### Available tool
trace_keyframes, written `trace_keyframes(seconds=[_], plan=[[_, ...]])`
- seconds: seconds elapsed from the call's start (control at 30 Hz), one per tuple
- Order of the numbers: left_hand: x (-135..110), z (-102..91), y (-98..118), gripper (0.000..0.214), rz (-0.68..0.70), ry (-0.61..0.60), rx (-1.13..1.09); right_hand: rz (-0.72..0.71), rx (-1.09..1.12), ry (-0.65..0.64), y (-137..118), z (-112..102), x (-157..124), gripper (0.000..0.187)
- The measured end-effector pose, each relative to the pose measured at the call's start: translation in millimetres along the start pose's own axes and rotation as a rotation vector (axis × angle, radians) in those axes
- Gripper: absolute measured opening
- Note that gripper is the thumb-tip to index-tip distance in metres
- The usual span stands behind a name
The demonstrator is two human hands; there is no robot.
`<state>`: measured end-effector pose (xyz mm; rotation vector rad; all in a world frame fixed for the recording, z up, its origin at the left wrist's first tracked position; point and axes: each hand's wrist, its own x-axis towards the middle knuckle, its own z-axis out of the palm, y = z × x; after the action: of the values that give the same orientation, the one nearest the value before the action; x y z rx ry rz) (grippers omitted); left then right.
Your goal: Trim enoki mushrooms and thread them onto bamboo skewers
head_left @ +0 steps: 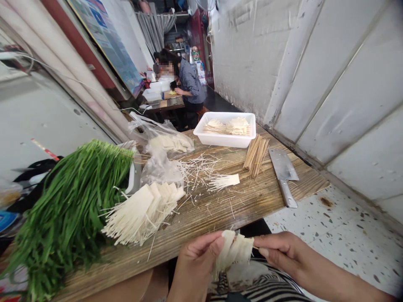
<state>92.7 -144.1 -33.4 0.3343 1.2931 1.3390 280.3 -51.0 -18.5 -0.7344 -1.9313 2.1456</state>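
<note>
Over my lap, just off the table's front edge, my left hand (204, 253) pinches a small bundle of flat enoki mushroom slices (237, 249). My right hand (280, 251) is closed at the bundle's right side on a thin bamboo skewer (255, 247), whose short end shows by the fingertips. The rest of the skewer is hidden by the mushrooms and fingers. On the table lies a fanned pile of enoki slices (147, 209), left of my hands. One separate enoki piece (225, 181) rests farther back among loose strands.
A white tub (225, 140) holds skewered enoki. Beside it lie a bundle of bamboo skewers (256, 155) and a cleaver (285, 172). Green chives (82, 197) are heaped at left, near plastic bags (170, 142). A person (190, 84) sits at another table behind.
</note>
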Motion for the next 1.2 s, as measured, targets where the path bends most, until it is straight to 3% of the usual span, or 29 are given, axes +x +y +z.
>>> trace_keyframes(seconds=[0.7, 0.9, 0.97, 1.07, 1.13, 1.2], plan=[[0.8, -5.7, -9.8, 0.026, 0.063, -0.04, 0.088, 0.037, 0.178, -0.061, 3.9, 0.1, 5.3, 0.035], [8.5, -4.8, -1.7, 0.026, 0.093, -0.084, 0.18, 0.047, 0.127, 0.035, 8.1, 1.8, 17.9, 0.038], [13.0, -4.8, 5.8, 0.033, 0.16, -0.042, 0.219, 0.021, 0.122, 0.089, 8.9, -0.2, 22.8, 0.039], [16.6, -7.2, 16.6, 0.049, 0.425, 0.201, 0.36, 0.006, 0.114, 0.216, 9.3, -5.1, 28.1, 0.041], [19.7, -12.1, 20.6, 0.037, 0.587, 0.32, 0.499, -0.005, 0.102, 0.311, 9.4, -9.9, 29.4, 0.044], [28.7, -20.2, 21.8, 0.022, 0.652, 0.335, 0.632, -0.046, 0.058, 0.42, 9.5, -16.4, 28.4, 0.047]])
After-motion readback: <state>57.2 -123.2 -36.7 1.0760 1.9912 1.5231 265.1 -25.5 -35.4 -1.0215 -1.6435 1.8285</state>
